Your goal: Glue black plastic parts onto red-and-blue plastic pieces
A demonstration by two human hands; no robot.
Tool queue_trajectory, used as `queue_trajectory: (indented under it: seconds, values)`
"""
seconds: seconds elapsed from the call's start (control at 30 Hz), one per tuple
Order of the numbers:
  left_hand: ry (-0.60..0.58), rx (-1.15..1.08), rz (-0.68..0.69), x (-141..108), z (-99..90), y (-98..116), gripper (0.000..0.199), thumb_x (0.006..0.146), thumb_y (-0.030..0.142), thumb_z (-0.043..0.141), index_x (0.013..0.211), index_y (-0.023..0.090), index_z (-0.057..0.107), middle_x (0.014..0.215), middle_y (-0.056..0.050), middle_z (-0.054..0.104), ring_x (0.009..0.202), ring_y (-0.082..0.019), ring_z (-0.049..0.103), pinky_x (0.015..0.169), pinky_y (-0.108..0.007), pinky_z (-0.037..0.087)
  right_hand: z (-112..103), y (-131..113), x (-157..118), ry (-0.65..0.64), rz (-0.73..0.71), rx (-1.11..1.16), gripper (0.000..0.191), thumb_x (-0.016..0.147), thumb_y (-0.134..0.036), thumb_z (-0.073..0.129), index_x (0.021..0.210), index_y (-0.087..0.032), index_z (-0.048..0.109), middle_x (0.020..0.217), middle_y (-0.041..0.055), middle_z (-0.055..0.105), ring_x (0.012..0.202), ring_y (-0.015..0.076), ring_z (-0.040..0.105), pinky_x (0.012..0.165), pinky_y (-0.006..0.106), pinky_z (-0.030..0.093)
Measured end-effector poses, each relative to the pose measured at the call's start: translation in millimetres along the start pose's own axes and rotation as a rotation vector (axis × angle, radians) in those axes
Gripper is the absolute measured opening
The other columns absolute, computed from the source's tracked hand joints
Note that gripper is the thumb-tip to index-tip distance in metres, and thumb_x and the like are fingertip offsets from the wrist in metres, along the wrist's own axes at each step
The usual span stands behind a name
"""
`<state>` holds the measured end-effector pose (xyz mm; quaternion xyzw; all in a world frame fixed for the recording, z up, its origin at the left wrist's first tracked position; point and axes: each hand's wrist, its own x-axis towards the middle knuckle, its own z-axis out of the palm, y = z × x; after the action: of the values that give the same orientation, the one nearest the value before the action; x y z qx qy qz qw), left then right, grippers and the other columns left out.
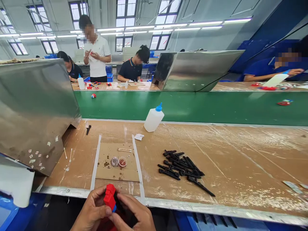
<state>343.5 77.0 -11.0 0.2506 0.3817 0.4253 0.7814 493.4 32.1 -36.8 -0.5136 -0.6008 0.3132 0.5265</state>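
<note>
A red and blue plastic toy piece (110, 197) is held up at the table's front edge. My left hand (92, 210) pinches it from the left, thumb on its lower side. My right hand (137, 211) closes on it from the right, covering part of it; something dark shows between these fingers, too hidden to name. Just beyond my hands lies a stained cardboard sheet (103, 173) bearing a small round cup of reddish stuff (122, 162), a second round dish (115, 162) and cotton swabs (124, 149). Right of it is a pile of black plastic parts (180, 163).
A white squeeze bottle (154, 120) with a blue cap stands at the table's far edge, before a green conveyor belt (125, 102). Metal panels (36, 106) rise at left and across the belt (192, 70). Several people (97, 53) are across the belt. Blue bins hold more parts below.
</note>
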Motion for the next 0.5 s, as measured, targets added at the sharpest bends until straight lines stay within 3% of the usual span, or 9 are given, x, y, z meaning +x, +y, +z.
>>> queue_trajectory:
  seconds: [0.1, 0.2, 0.33, 0.4, 0.5]
  values:
    - [-0.033, 0.072, 0.026, 1, -4.4, 2, 0.052, 0.043, 0.032, 0.096, 0.091, 0.018, 0.08, 0.088, -0.01, 0.075, 0.09, -0.028, 0.068, 0.075, -0.031, 0.054, 0, 0, -1, 0.021, -0.179, -0.12, 0.046, 0.071, -0.011, 0.077, 0.116, -0.018, 0.067, 0.106, 0.007, 0.075, 0.091, 0.0195, 0.073, 0.084, 0.021, 0.059]
    - [-0.075, 0.129, 0.017, 1, -9.1, 3, 0.051, 0.046, 0.035, 0.095, 0.091, 0.017, 0.08, 0.09, -0.012, 0.075, 0.078, -0.026, 0.069, 0.059, -0.027, 0.052, 3, -3, 2, 0.07, -0.36, -0.165, 0.036, 0.085, -0.015, 0.067, 0.12, -0.015, 0.063, 0.102, 0.0092, 0.075, 0.09, 0.019, 0.073, 0.082, 0.023, 0.06]
    - [-0.075, 0.129, 0.066, 0, -15.1, -1, 0.049, 0.046, 0.039, 0.094, 0.088, 0.019, 0.08, 0.087, -0.011, 0.076, 0.09, -0.03, 0.069, 0.08, -0.036, 0.055, 14, -4, 4, 0.178, -0.504, -0.261, 0.031, 0.098, -0.025, 0.049, 0.124, -0.012, 0.06, 0.096, 0.0114, 0.076, 0.083, 0.0204, 0.074, 0.075, 0.025, 0.062]
    - [-0.081, 0.124, 0.083, 0, -17.5, -4, 0.051, 0.044, 0.042, 0.094, 0.088, 0.019, 0.081, 0.086, -0.009, 0.077, 0.093, -0.03, 0.069, 0.09, -0.037, 0.053, 19, -3, 2, 0.237, -0.496, -0.296, 0.033, 0.097, -0.025, 0.051, 0.126, -0.015, 0.061, 0.094, 0.0097, 0.076, 0.08, 0.0215, 0.075, 0.072, 0.026, 0.063]
    - [-0.093, 0.086, 0.083, 1, -17.5, -7, 0.053, 0.044, 0.042, 0.094, 0.091, 0.021, 0.08, 0.087, -0.008, 0.077, 0.092, -0.027, 0.07, 0.092, -0.034, 0.051, 24, -4, -3, 0.302, -0.409, -0.34, 0.037, 0.089, -0.018, 0.058, 0.126, -0.02, 0.063, 0.092, 0.0066, 0.077, 0.077, 0.0225, 0.075, 0.072, 0.028, 0.063]
